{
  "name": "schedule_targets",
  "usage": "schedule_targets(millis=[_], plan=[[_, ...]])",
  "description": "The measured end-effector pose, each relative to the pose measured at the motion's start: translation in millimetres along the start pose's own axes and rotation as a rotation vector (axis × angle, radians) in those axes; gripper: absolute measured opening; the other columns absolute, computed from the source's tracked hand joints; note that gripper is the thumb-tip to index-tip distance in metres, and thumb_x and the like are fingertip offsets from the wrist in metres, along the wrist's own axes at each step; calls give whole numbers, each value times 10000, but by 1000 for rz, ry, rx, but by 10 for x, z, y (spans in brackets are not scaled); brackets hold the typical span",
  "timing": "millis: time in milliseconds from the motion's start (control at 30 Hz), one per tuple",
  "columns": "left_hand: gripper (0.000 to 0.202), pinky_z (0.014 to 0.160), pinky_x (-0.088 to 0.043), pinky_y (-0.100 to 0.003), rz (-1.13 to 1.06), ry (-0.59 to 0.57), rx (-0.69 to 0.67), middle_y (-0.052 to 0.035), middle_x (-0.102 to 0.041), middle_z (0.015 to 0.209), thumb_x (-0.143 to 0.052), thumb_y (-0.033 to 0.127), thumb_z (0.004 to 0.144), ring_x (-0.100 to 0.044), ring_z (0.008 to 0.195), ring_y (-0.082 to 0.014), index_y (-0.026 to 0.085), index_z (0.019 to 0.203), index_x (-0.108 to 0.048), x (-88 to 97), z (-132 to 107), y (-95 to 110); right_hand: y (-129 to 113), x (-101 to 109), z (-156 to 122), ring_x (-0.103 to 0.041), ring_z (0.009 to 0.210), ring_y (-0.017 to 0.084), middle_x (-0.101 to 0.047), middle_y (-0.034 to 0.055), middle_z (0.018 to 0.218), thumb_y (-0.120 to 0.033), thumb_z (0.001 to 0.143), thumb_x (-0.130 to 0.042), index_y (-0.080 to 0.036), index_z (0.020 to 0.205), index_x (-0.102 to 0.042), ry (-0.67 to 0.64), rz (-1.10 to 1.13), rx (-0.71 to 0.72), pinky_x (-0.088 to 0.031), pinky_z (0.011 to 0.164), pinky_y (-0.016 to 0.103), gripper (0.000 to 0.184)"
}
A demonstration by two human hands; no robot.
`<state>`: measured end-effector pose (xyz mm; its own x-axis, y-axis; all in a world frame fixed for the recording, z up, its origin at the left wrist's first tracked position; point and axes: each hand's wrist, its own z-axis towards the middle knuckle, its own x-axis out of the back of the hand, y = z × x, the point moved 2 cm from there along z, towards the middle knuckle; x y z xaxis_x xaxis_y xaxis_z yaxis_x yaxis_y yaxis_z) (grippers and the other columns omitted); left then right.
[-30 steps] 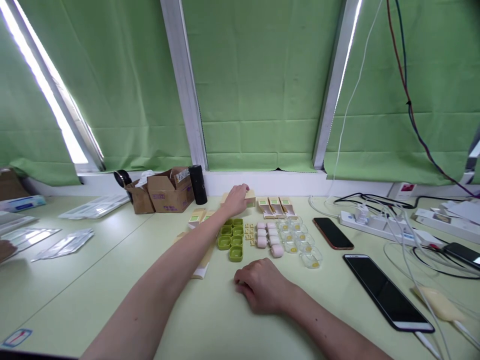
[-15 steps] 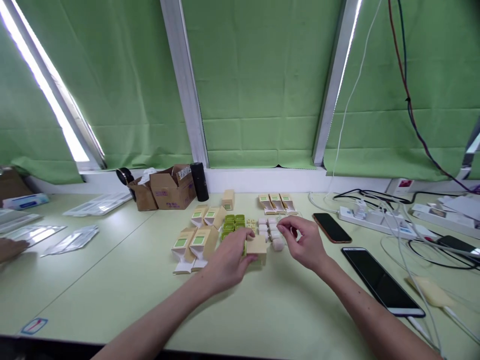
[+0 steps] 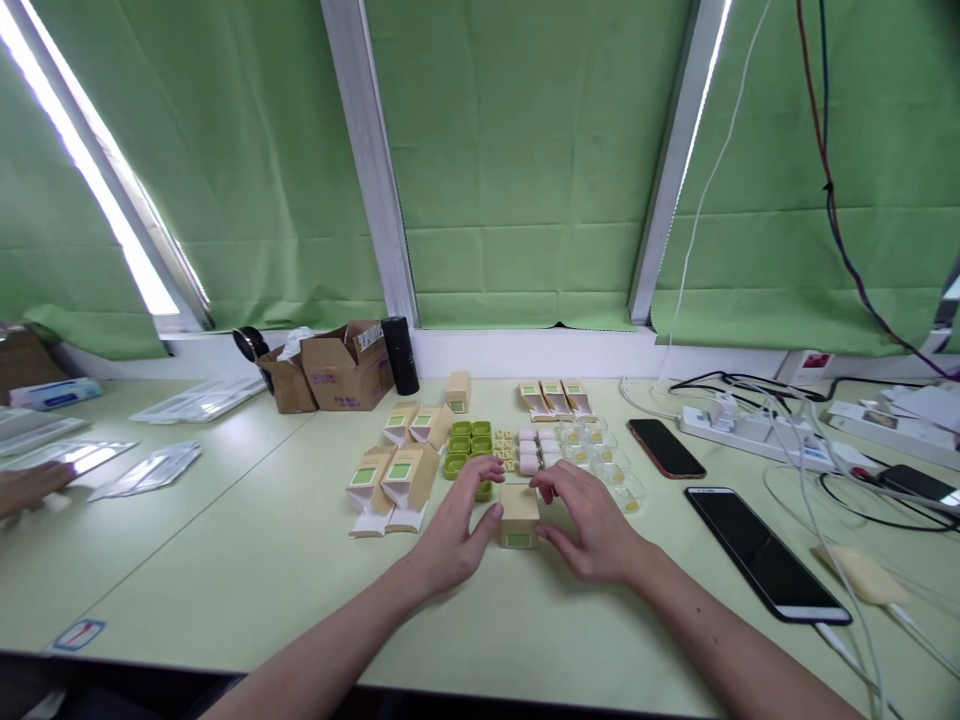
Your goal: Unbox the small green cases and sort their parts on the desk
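A small cream box [image 3: 519, 505] with a green label on its near side stands between my two hands. On its left, my left hand [image 3: 459, 525] is open, fingers curved and apart, the thumb close to the box's side; I cannot tell if it touches. My right hand [image 3: 592, 522] has its thumb and bent index finger against the box's right side. Just behind are several green square cups [image 3: 460, 445], small yellowish squares [image 3: 503, 448], pale pink cylinders [image 3: 529, 452] and clear domed pieces with yellow centres [image 3: 600, 452].
Open cream boxes [image 3: 407, 475] with white flaps lie left of my hands, and three more [image 3: 555, 398] at the back. A closed box [image 3: 458, 390], cardboard carton [image 3: 349, 370] and black cylinder [image 3: 400, 357] stand behind. Phones [image 3: 765, 555] and cables lie right. Another person's hand [image 3: 34, 487] rests at far left.
The cream box has come upright with its label facing me. My left hand has loosened from around it, and my right hand has moved from the pink cylinders to the box's right side.
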<state>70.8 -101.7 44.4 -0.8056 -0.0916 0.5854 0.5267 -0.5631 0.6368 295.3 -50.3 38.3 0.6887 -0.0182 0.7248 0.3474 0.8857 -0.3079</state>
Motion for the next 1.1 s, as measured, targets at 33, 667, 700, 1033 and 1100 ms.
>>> schedule_targets(millis=[33,667,700,1033,1100], plan=[[295,1155,-454,-517,-6,7,0,-144,-533,1419,-477,245,1011,-511,1361,-283,255,1305,-481,-4,-5,2,-6,-8,0,-564,844,239,-614,62,956,-238,865,-616,-223,1203,-498,-4,-7,7,-450,747,364,358],[744,1185,-425,-574,111,-34,99,-140,-463,1456,-639,117,833,-416,1431,-319,303,1502,-371,-87,-47,-80,69,-37,-12,-584,786,222,-632,41,864,-98,885,-531,-222,1185,-541,218,-58,-3,-456,709,361,325],[768,1192,-416,-586,106,-47,113,-142,-455,1462,-652,119,826,-397,1451,-328,306,1516,-368,-98,-48,-83,68,-32,-9,-585,782,221,-630,40,859,-99,888,-530,-222,1177,-546,240,-58,-6,-456,705,360,314],[623,1084,-499,-582,82,35,243,-128,-554,1290,-747,171,813,-577,1252,-332,315,1396,-579,-223,-88,-181,129,116,142,-616,793,207,-652,33,865,-191,943,-540,-229,1135,-588,441,1,-143,-489,724,351,201],[563,1076,-507,-569,64,58,284,-116,-564,1267,-798,190,779,-577,1237,-329,303,1307,-639,-231,-76,-168,119,165,203,-613,793,203,-656,33,872,-210,945,-548,-228,1136,-594,460,15,-163,-490,726,348,197]])
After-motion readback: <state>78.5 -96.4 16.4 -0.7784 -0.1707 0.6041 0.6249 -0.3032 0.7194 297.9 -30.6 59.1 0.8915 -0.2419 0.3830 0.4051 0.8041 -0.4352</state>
